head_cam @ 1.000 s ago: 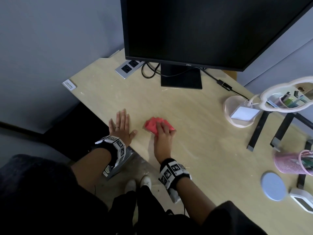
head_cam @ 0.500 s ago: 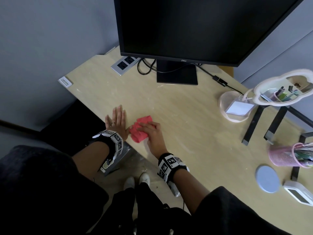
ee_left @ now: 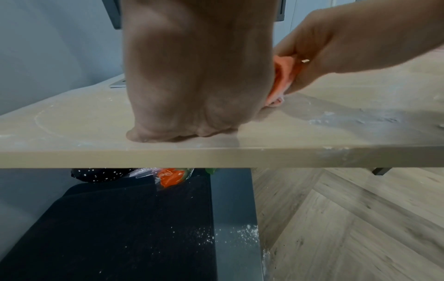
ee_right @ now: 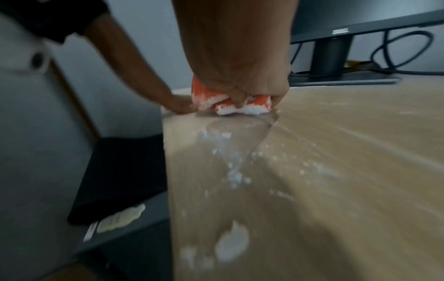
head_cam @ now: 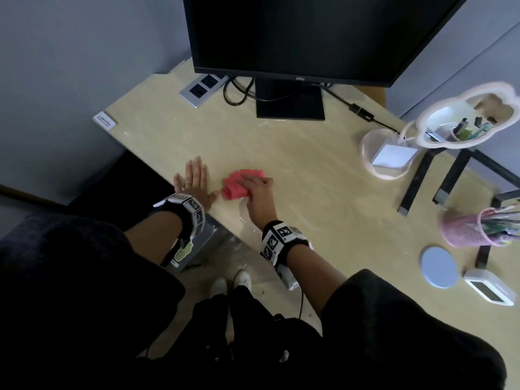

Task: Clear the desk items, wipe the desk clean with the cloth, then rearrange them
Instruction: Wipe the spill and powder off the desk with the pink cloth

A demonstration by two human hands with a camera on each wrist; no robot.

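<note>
A red cloth [head_cam: 239, 184] lies bunched on the light wooden desk [head_cam: 309, 170] near its front left edge. My right hand [head_cam: 257, 187] grips the cloth and presses it onto the desk; in the right wrist view its fingers [ee_right: 240, 91] curl round the cloth [ee_right: 223, 103], which is caked with white powder. My left hand [head_cam: 194, 178] lies flat on the desk just left of the cloth, fingers straight, its thumb nearly touching it. In the left wrist view the palm [ee_left: 197, 76] rests by the desk edge with the cloth [ee_left: 283, 76] behind it.
White powder smears [ee_right: 230, 245] trail on the desk behind the cloth. A monitor [head_cam: 309, 32] and a power strip [head_cam: 202, 88] stand at the back. At right are a cloud-shaped mirror [head_cam: 464, 119], a pink pen holder [head_cam: 467, 229], a blue coaster [head_cam: 439, 267] and a white clock [head_cam: 489, 287].
My right hand has swept the cloth leftward across the desk until it sits close beside my left thumb. The left hand has stayed flat in place.
</note>
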